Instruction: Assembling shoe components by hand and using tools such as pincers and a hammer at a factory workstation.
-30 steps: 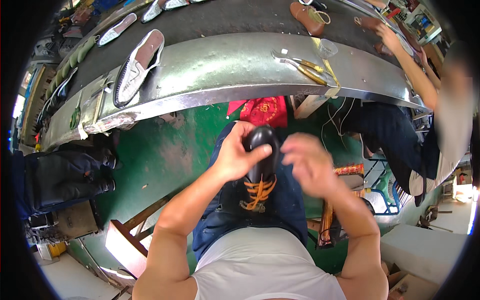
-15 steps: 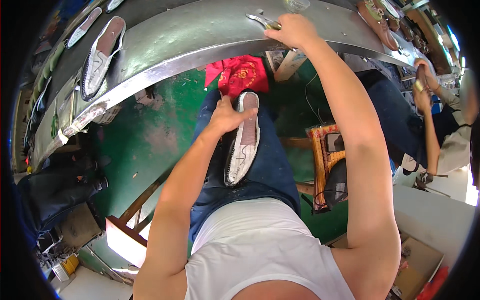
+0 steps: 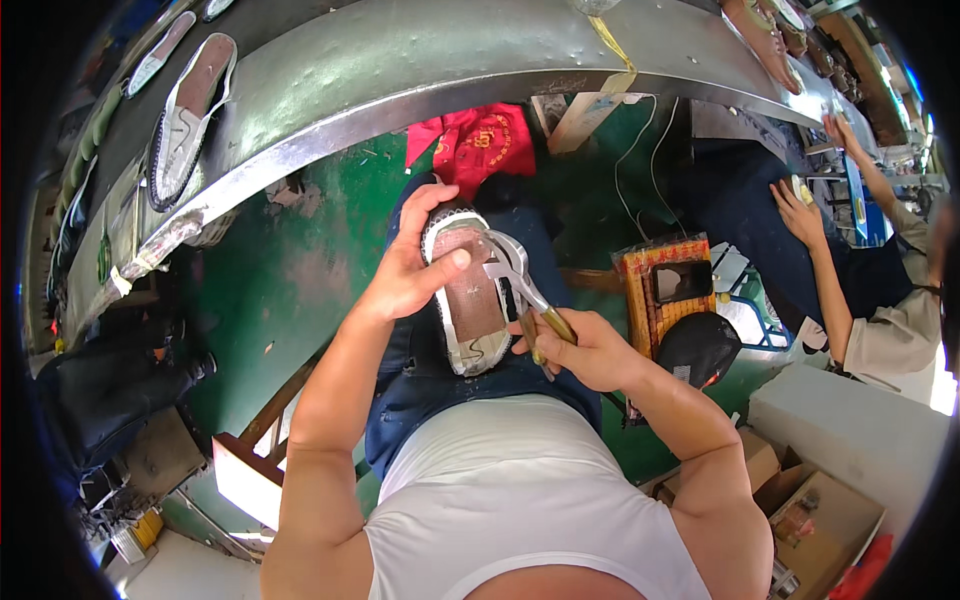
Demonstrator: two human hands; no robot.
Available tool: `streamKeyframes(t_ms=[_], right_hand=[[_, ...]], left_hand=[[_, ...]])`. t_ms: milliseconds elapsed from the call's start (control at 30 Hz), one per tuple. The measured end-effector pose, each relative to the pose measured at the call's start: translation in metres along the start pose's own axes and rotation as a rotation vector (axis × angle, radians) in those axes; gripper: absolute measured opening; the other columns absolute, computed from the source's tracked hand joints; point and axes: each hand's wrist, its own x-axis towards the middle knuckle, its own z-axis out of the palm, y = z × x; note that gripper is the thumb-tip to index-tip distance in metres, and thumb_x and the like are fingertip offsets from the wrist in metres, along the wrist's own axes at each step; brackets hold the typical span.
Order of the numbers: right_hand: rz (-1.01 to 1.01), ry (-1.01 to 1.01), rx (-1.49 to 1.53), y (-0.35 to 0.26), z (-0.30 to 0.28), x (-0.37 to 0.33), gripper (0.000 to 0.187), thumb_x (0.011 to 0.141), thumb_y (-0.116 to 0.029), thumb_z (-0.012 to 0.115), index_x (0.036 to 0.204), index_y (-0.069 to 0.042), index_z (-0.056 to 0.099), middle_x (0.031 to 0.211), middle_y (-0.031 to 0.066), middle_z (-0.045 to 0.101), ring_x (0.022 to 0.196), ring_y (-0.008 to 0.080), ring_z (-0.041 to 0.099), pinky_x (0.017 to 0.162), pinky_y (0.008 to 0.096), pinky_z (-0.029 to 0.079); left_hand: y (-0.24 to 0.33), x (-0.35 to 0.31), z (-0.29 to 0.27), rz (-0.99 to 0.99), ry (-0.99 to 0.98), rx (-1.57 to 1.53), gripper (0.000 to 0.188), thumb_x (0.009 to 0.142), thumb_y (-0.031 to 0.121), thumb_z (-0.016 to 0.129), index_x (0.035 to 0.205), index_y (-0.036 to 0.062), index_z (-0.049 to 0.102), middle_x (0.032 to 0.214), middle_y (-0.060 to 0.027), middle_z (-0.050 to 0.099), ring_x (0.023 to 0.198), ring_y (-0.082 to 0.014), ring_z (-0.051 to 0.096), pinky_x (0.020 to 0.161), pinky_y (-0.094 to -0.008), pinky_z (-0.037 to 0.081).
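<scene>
On my lap lies a shoe upper point(image 3: 470, 300) with a brown insole face and a white edge, its dark end away from me. My left hand point(image 3: 412, 262) grips its far left side, with the thumb pressed on the brown face. In my right hand point(image 3: 585, 350) is a pair of lasting pliers point(image 3: 530, 287) with metal jaws and brass-coloured handles. Their curved jaws reach the upper's far right edge; whether they pinch the material cannot be made out. Some fingers of my right hand are hidden behind the handles.
A metal bench point(image 3: 400, 70) curves across ahead, with a similar shoe point(image 3: 190, 120) at its left. Under it hangs a red cloth point(image 3: 485, 140). A yellow strap point(image 3: 612, 45) hangs over the bench edge. A woven seat point(image 3: 665, 270) holds a dark cap point(image 3: 697, 348). At right a co-worker's hand point(image 3: 800, 212) shows.
My right hand has brought the pliers from the bench to the shoe on my lap. The shoe has been turned round, and my left hand now grips its far end.
</scene>
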Motion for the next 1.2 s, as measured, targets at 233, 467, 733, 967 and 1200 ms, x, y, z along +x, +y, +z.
streamKeyframes(t_ms=[233, 467, 733, 967, 1200], right_hand=[[0.058, -0.163, 0.097, -0.014, 0.005, -0.005, 0.033, 0.102, -0.022, 0.052, 0.124, 0.001, 0.057, 0.111, 0.0099, 0.066, 0.101, 0.0157, 0.063, 0.088, 0.0313, 0.049], [0.151, -0.196, 0.158, -0.031, 0.015, -0.007, 0.035, 0.101, -0.026, 0.056, 0.123, 0.001, 0.058, 0.116, 0.0095, 0.065, 0.106, 0.0196, 0.065, 0.089, 0.0323, 0.05], [0.165, -0.198, 0.052, -0.041, 0.016, -0.008, 0.035, 0.102, -0.028, 0.053, 0.124, -0.001, 0.057, 0.116, 0.0083, 0.065, 0.108, 0.0183, 0.064, 0.089, 0.0328, 0.051], [0.323, -0.161, 0.268, -0.064, 0.016, 0.015, 0.031, 0.101, -0.026, 0.056, 0.116, 0.0, 0.055, 0.099, 0.0094, 0.063, 0.083, 0.0167, 0.064, 0.07, 0.0312, 0.056], [-0.065, 0.075, -0.574, -0.022, 0.004, 0.066, 0.023, 0.099, -0.021, 0.057, 0.089, 0.0, 0.057, 0.07, 0.0062, 0.062, 0.057, 0.0144, 0.059, 0.057, 0.0309, 0.051]], left_hand=[[0.016, -0.028, -0.006, 0.123, 0.001, 0.308, 0.056, 0.098, 0.038, 0.056, 0.144, 0.0111, 0.039, 0.15, -0.0162, 0.028, 0.14, -0.0284, 0.029, 0.114, -0.0405, 0.025], [0.017, -0.039, -0.012, 0.145, 0.015, 0.298, 0.052, 0.099, 0.036, 0.054, 0.143, 0.0101, 0.04, 0.153, -0.0165, 0.027, 0.139, -0.0279, 0.031, 0.114, -0.0397, 0.026], [0.013, -0.039, -0.014, 0.16, 0.023, 0.309, 0.051, 0.099, 0.032, 0.055, 0.142, 0.01, 0.04, 0.152, -0.017, 0.028, 0.139, -0.0278, 0.033, 0.113, -0.0392, 0.028], [0.017, -0.033, -0.013, 0.137, 0.027, 0.413, 0.049, 0.098, 0.027, 0.058, 0.141, 0.0072, 0.043, 0.15, -0.0172, 0.035, 0.137, -0.0271, 0.037, 0.112, -0.0385, 0.031], [0.001, -0.021, -0.039, 0.106, 0.066, 0.431, 0.039, 0.096, 0.012, 0.06, 0.133, 0.0045, 0.051, 0.142, -0.0115, 0.048, 0.127, -0.02, 0.047, 0.107, -0.0334, 0.037]])
